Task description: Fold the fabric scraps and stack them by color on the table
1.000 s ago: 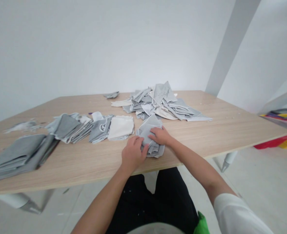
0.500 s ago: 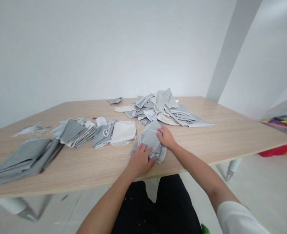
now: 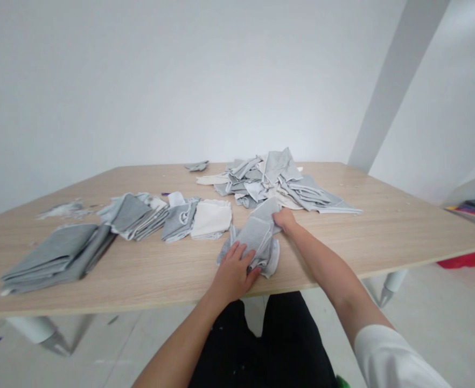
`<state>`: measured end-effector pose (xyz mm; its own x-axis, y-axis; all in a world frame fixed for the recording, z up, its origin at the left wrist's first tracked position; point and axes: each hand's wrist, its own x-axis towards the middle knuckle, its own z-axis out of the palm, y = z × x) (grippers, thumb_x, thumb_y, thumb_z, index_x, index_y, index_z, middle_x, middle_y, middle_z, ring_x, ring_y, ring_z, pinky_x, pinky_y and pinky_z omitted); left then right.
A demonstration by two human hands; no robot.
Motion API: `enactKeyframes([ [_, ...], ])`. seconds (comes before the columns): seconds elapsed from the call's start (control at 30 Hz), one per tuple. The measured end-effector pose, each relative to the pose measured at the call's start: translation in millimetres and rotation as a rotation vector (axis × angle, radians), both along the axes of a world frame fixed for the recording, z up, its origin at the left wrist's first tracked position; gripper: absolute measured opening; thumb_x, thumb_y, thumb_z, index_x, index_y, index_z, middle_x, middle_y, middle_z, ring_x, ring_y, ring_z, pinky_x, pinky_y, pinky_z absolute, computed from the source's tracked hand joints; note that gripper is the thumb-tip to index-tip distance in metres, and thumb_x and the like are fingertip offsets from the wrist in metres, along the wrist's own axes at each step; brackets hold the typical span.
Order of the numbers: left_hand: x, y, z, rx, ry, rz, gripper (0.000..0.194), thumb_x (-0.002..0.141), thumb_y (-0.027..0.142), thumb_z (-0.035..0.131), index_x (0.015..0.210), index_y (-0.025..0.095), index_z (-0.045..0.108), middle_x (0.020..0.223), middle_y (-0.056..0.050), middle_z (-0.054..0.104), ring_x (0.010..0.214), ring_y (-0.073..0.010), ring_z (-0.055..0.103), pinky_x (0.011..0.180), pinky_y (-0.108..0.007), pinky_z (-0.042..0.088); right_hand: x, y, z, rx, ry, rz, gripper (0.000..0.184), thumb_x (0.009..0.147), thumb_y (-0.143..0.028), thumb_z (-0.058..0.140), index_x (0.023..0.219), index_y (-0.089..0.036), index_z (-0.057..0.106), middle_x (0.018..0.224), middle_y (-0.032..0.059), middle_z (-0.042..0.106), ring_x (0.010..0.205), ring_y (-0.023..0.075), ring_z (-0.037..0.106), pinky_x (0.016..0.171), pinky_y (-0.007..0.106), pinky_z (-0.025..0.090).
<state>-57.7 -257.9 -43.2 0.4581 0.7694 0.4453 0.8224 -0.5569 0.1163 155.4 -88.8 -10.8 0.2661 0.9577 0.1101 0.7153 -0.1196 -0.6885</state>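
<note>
Several light grey fabric pieces lie loosely bunched on the table in front of me. My left hand rests on their near left part with its fingers spread. At the far right edge of the bunch, my right hand has its fingers closed on the upper grey piece, which it pulls out toward the back; the fingertips are partly hidden. Just left of the bunch sits a stack of cream fabric squares. Beside that stack is a pile of grey fabric with a white ring-shaped mark on top.
A large heap of grey and cream fabric covers the table's back middle. Folded grey cloth and a fanned fabric stack lie left, with white scraps behind. The wooden table's front edge runs close to my legs.
My right hand has closed on the upper fabric piece and stretched it toward the back right. My left hand stays on the bunch. The view has shifted slightly left.
</note>
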Motion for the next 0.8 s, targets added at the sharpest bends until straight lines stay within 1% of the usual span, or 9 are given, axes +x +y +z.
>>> enactKeyframes([
  [0.1, 1, 2, 0.6, -0.004, 0.006, 0.008, 0.049, 0.088, 0.049, 0.049, 0.124, 0.018, 0.059, 0.131, -0.016, 0.051, 0.130, -0.0359, 0.037, 0.104, -0.054, 0.036, 18, -6, 17.9, 0.127, 0.169, -0.046, 0.031, 0.088, -0.031, 0.058, 0.112, -0.012, 0.061, 0.114, 0.0146, 0.064, 0.104, 0.0248, 0.061, 0.088, 0.037, 0.049],
  [0.2, 7, 10, 2.5, -0.026, 0.030, 0.008, 0.049, 0.088, 0.049, 0.048, 0.125, 0.018, 0.058, 0.131, -0.016, 0.051, 0.130, -0.0357, 0.037, 0.105, -0.053, 0.035, 27, -12, 40.9, 0.283, 0.345, -0.047, 0.034, 0.084, -0.031, 0.056, 0.111, -0.012, 0.062, 0.112, 0.0139, 0.068, 0.105, 0.0247, 0.063, 0.088, 0.033, 0.048],
  [0.3, 22, 26, 4.4, -0.068, 0.060, 0.015, 0.049, 0.090, 0.047, 0.046, 0.129, 0.018, 0.054, 0.133, -0.015, 0.050, 0.132, -0.0345, 0.035, 0.106, -0.053, 0.032, 23, -19, 57.3, 0.380, 0.503, -0.010, 0.036, 0.082, -0.033, 0.055, 0.109, -0.011, 0.063, 0.112, 0.0119, 0.069, 0.099, 0.0217, 0.066, 0.084, 0.032, 0.050],
  [0.37, 38, 41, 5.8, -0.113, 0.082, 0.053, 0.049, 0.090, 0.046, 0.045, 0.131, 0.019, 0.052, 0.135, -0.015, 0.049, 0.133, -0.0345, 0.033, 0.106, -0.053, 0.031, 13, -25, 60.6, 0.401, 0.584, 0.031, 0.036, 0.081, -0.034, 0.055, 0.108, -0.012, 0.064, 0.109, 0.0104, 0.070, 0.094, 0.0192, 0.067, 0.082, 0.030, 0.051],
  [0.47, 64, 63, 9.5, -0.159, 0.093, 0.116, 0.051, 0.090, 0.048, 0.044, 0.132, 0.021, 0.050, 0.138, -0.016, 0.046, 0.134, -0.0379, 0.029, 0.103, -0.057, 0.030, -4, -34, 53.3, 0.370, 0.650, 0.075, 0.034, 0.083, -0.036, 0.052, 0.107, -0.014, 0.063, 0.103, 0.0086, 0.072, 0.086, 0.0169, 0.068, 0.077, 0.028, 0.053],
  [0.57, 81, 76, 14.1, -0.158, 0.085, 0.144, 0.054, 0.089, 0.052, 0.041, 0.133, 0.022, 0.049, 0.140, -0.017, 0.045, 0.132, -0.0411, 0.033, 0.101, -0.063, 0.026, -18, -39, 36.1, 0.272, 0.622, 0.050, 0.034, 0.085, -0.035, 0.050, 0.106, -0.012, 0.063, 0.100, 0.0104, 0.072, 0.084, 0.0183, 0.068, 0.071, 0.028, 0.054],
  [0.63, 81, 73, 15.8, -0.159, 0.093, 0.158, 0.054, 0.090, 0.054, 0.038, 0.130, 0.020, 0.052, 0.133, -0.018, 0.053, 0.126, -0.0406, 0.041, 0.102, -0.066, 0.022, -22, -41, 23.4, 0.174, 0.555, 0.013, 0.033, 0.083, -0.034, 0.052, 0.103, -0.011, 0.064, 0.096, 0.0125, 0.072, 0.082, 0.0210, 0.068, 0.067, 0.030, 0.055],
  [0.7, 74, 63, 15.9, -0.136, 0.100, 0.169, 0.055, 0.089, 0.055, 0.038, 0.126, 0.016, 0.054, 0.126, -0.020, 0.057, 0.121, -0.0393, 0.046, 0.102, -0.065, 0.023, -21, -42, 13.4, 0.071, 0.465, -0.010, 0.033, 0.080, -0.035, 0.056, 0.099, -0.010, 0.066, 0.089, 0.0137, 0.072, 0.078, 0.0238, 0.068, 0.064, 0.033, 0.055],
  [0.8, 58, 41, 16.6, -0.086, 0.095, 0.226, 0.055, 0.087, 0.055, 0.044, 0.120, 0.012, 0.057, 0.122, -0.022, 0.058, 0.117, -0.0382, 0.050, 0.090, -0.053, 0.042, -6, -45, 7.5, -0.021, 0.300, -0.008, 0.041, 0.074, -0.043, 0.064, 0.098, -0.010, 0.067, 0.089, 0.0167, 0.071, 0.083, 0.0294, 0.068, 0.070, 0.038, 0.054],
])
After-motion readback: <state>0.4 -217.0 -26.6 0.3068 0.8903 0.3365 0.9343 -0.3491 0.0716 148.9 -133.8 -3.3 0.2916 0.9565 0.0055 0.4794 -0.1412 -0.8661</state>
